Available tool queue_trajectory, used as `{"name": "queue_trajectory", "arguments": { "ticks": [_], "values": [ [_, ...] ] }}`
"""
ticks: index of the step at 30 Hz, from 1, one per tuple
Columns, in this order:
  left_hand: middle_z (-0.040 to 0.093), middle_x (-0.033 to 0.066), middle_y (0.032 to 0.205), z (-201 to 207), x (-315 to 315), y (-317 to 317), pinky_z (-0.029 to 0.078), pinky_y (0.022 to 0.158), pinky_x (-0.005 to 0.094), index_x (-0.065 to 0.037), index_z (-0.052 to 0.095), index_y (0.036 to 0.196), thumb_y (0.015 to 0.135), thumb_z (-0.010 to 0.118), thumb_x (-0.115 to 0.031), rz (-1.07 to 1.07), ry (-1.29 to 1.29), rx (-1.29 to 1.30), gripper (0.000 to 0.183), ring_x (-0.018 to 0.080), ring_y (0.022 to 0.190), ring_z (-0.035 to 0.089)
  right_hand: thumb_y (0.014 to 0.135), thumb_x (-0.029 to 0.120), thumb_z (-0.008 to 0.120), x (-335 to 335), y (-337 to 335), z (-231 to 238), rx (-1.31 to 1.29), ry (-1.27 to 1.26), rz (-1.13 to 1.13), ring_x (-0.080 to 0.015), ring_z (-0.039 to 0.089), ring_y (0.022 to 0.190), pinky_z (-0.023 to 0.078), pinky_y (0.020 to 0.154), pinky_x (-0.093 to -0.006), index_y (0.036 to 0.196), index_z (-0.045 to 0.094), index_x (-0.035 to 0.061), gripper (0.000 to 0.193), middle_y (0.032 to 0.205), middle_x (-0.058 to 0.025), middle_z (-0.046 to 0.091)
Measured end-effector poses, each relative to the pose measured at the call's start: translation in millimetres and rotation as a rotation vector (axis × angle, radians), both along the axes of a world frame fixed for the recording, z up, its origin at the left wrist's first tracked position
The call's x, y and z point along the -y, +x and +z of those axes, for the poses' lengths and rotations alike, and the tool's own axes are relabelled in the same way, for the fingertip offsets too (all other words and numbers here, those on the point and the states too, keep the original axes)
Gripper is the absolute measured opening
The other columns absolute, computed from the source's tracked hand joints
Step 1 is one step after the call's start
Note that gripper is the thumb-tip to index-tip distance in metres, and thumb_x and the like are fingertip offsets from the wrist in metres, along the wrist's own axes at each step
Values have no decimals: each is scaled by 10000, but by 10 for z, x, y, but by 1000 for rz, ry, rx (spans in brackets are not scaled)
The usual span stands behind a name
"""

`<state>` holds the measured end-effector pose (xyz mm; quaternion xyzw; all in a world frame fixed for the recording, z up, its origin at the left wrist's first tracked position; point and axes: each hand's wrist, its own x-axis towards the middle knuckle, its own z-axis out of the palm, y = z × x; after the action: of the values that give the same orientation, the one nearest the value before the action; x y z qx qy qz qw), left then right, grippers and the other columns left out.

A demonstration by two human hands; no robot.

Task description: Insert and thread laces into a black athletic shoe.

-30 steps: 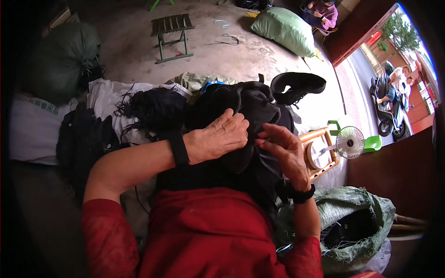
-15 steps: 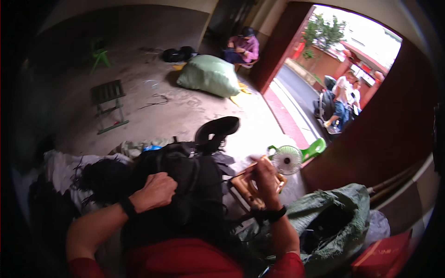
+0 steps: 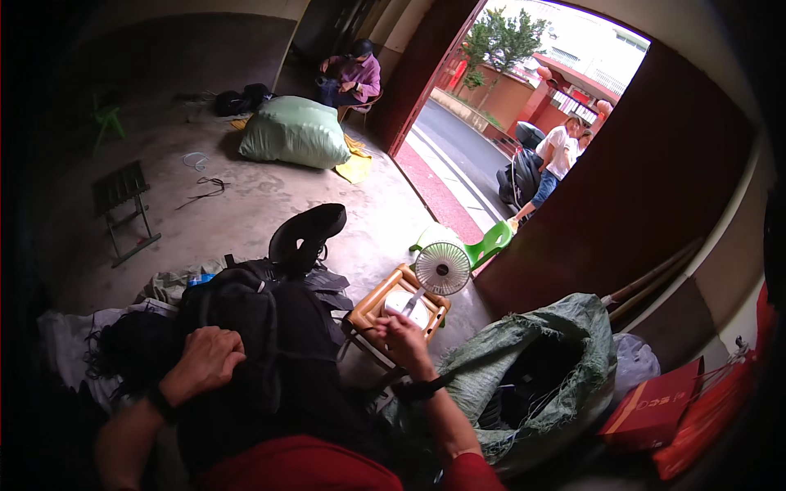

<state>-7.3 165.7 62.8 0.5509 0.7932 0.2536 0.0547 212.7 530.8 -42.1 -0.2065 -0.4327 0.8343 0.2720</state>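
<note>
From where I'm standing, the two hands are no longer working close together over the dark bundle; they are now staying well apart. The left hand (image 3: 205, 358) is resting against the black bundle (image 3: 237, 311), its fingers curling in narrowly, and I cannot tell whether it is gripping any fabric. The right hand (image 3: 405, 340) is hanging out to the side, in front of the bamboo stool (image 3: 368, 308), where the small fan (image 3: 442, 268) is standing. Its fingertips are drawing narrowly together, and whether they are pinching something thin I cannot tell.

The bundle itself is lying across the person's lap, with a curved black piece (image 3: 307, 233) sticking up at its far end. The person's view is also swinging toward the doorway, so the stool and the open green sack (image 3: 565, 327) are now sitting nearer the middle of it. To my eye, the close two-handed work is pausing: the left hand seems to be keeping its place while the right one is reaching away. Across the floor, a co-worker (image 3: 356, 78) is sitting behind a stuffed pale sack (image 3: 295, 131).
</note>
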Motion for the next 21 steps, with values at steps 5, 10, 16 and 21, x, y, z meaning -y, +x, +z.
{"name": "queue_trajectory", "arguments": {
  "ticks": [5,10,16,21],
  "values": [
    [648,140,780,36,-13,48,497,661,433,-43,611,800,812,657,-131,2,206,176,99,342,736,647,1017,177,517,730,-388,218,174,678,121,-151,653,875,494,819,-271,1419,378,-7,463,920,-103,679],
    [636,123,774,56,21,106,484,645,424,-46,590,794,803,672,-105,-9,286,179,102,334,740,638,1034,250,481,1206,-515,522,256,818,264,-116,553,772,433,755,-256,1377,400,25,418,779,-29,573],
    [607,106,776,-126,83,200,473,652,408,-73,603,796,781,691,-91,-78,332,209,91,322,752,608,1047,245,443,1564,-651,756,316,899,326,-106,563,736,458,711,-253,1253,530,23,315,772,-29,596],
    [619,123,783,-343,316,516,515,600,384,-33,606,832,800,678,-41,-58,357,429,79,302,699,657,1038,167,446,1774,-691,864,298,881,429,-94,612,762,483,725,-251,1270,594,49,299,782,-49,648]
  ]
}}
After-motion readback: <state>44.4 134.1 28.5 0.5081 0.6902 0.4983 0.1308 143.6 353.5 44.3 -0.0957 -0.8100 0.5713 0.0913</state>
